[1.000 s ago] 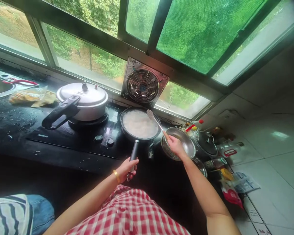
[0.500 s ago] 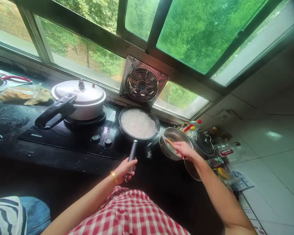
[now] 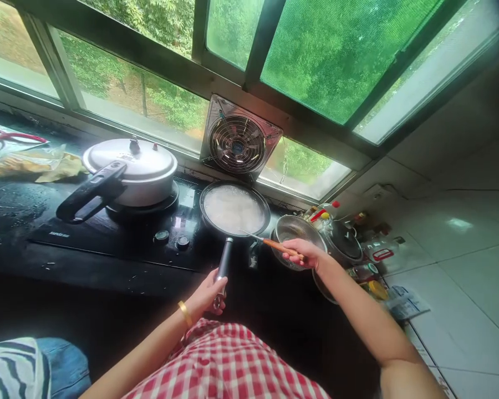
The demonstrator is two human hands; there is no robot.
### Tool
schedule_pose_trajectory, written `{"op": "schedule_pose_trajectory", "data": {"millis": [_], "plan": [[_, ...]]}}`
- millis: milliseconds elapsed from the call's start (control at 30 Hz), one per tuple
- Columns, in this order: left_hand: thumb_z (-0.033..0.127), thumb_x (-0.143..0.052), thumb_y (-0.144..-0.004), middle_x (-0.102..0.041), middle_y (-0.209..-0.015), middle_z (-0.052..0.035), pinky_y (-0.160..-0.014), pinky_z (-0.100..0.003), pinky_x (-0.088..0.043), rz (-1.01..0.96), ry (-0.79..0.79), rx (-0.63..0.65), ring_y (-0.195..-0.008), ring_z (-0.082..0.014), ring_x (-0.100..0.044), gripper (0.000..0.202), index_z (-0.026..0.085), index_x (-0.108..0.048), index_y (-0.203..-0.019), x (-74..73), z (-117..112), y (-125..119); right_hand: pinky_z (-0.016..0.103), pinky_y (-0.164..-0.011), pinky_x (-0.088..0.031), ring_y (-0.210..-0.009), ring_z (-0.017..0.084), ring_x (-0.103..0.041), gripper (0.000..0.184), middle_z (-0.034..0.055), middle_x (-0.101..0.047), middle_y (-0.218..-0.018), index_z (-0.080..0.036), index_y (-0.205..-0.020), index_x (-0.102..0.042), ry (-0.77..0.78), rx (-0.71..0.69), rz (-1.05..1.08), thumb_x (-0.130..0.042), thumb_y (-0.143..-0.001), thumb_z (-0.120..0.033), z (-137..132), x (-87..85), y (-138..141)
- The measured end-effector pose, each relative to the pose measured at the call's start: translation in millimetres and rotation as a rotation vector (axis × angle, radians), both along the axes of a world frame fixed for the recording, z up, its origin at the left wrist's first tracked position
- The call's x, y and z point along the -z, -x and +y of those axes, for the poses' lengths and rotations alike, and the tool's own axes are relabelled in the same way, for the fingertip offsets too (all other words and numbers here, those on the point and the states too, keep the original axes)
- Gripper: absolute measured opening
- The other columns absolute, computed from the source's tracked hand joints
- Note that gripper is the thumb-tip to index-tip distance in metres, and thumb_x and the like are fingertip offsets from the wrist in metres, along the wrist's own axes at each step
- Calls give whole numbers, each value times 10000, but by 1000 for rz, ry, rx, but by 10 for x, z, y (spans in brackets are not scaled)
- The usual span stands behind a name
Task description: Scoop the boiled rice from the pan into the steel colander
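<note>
Daylight enters through the windows (image 3: 320, 61), leaving glare on the wall tiles (image 3: 469, 277). Below the counter (image 3: 16, 213) lies deep shadow. Edges look stretched.

Black pan (image 3: 205, 224), red-and-white checked top (image 3: 228, 363)

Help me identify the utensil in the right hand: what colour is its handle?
The utensil handle is orange-brown, showing best in the head view.

Pan (image 3: 228, 236) right of pressure cooker (image 3: 145, 191)
</note>
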State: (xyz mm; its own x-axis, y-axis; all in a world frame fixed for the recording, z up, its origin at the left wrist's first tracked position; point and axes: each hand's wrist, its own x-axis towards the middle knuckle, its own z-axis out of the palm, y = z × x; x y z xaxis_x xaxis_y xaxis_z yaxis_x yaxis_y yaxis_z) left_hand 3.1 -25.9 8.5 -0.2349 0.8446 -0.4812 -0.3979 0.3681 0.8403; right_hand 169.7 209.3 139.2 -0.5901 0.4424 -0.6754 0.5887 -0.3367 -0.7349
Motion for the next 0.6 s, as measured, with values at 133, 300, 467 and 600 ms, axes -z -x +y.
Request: {"op": "schedule_pose_trajectory", "data": {"millis": [133, 300, 467, 600], "plan": [[524, -490, -807, -503, -708, 13, -454, -218, -456, 10, -22, -2, -512, -114, -545, 676, 252, -196, -1351, 88, -3, -1, 73, -239, -226, -293, 15, -347, 188, -20, -515, -586, -122, -1021, -483, 218, 133, 112, -335, -925, -186, -42, 221, 199], [543, -491, -799, -498, -708, 12, -437, -206, -443, 21, -41, -13, -512, -112, -542, 707, 241, -194, -1365, 123, -8, -8, 76, -235, -219, -277, 11, -306, 198, -48, -469, -566, -124, -984, -438, 353, 239, 253, -264, -959, -214, -151, 430, 381], [553, -493, -796, -492, -687, 18, -423, -203, -428, 24, -40, -20, -489, -109, -533, 718, 227, -202, -1366, 115, -14, -22, 75, -239, -223, -282, 12, -310, 198, -44, -472, -570, -135, -960, -437, 338, 293, 337, -252, -958, -206, -129, 455, 403], [544, -485, -806, -487, -682, 23, -420, -199, -429, 29, -52, -17, -482, -105, -531, 696, 224, -210, -1359, 122, -11, -18, 86, -244, -245, -297, 16, -323, 160, -37, -487, -577, -138, -944, -454, 210, 294, 344, -310, -942, -208, -24, 438, 293]]}}
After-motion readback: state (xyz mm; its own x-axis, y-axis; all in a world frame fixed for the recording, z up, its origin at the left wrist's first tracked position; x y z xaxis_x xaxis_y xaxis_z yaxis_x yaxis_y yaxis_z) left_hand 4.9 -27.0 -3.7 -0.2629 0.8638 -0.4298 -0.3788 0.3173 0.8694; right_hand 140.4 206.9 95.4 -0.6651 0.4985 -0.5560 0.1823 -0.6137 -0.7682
